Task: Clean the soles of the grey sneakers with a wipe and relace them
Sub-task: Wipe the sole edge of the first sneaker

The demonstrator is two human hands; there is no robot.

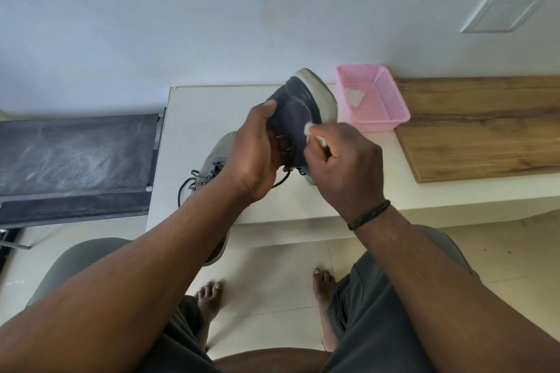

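Right now your right hand (pixel 345 160) pinches a small white wipe (pixel 315 135) against the side of the raised grey sneaker (pixel 298 112), just below its pale sole edge (pixel 322 97), which lies up and away from your fingers. Your left hand (pixel 257 148) grips the sneaker from the lace side, its long axis tilted toe-up toward the wall. The second sneaker (pixel 212 166) rests on the cream ledge (pixel 194 106) under your left forearm, laces loose. A pink basket (pixel 391 100) holding a crumpled wipe sits just right, against a wooden board (pixel 485 127).
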